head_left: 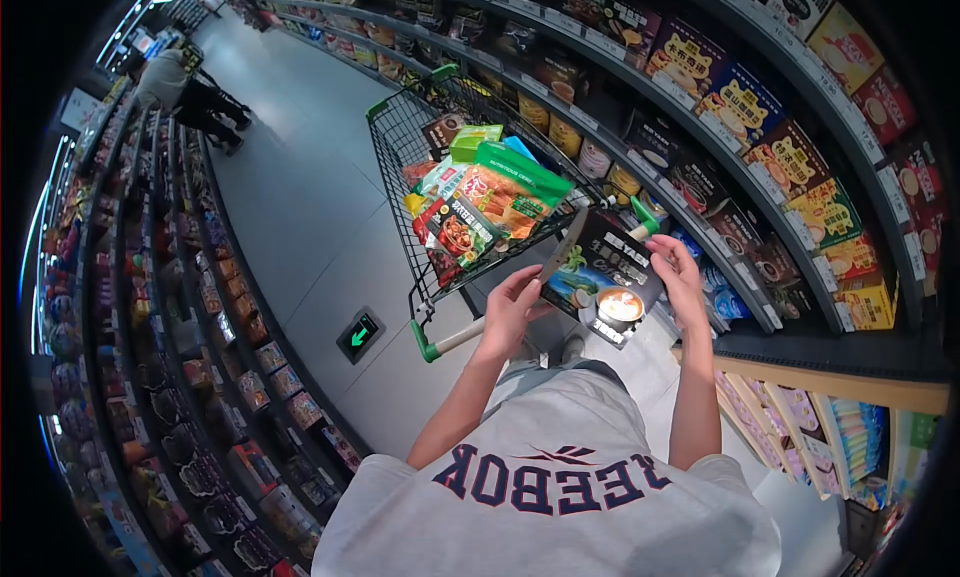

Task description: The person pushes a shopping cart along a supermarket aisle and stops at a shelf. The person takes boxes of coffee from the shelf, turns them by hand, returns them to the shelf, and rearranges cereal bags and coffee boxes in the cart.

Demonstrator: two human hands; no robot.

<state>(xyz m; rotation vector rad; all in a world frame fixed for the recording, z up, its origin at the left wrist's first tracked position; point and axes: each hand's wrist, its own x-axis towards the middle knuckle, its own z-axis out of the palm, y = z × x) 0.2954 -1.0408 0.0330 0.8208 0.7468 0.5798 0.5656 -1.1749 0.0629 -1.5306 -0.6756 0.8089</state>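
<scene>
Between my two hands is a dark coffee box point(607, 274) with a cup and a green landscape printed on its front. My left hand point(513, 302) grips its left edge, the thumb along the side. On the opposite edge, my right hand point(680, 277) has its fingers wrapped round the upper right corner. Just beyond the box stands a shopping cart point(395, 157) of black wire with green corners. Inside it lie a green and orange food bag point(520, 192), a dark red food pack point(455, 232), a bright green package point(474, 142) and other packs.
Shelves of boxed drinks point(740, 112) rise close on my right, with a lower rack of packets point(790, 427). Snack shelves point(190, 377) line the left. A floor sign with a green arrow point(360, 335) lies in the aisle. Farther off, a person point(178, 87) leans toward the left shelves.
</scene>
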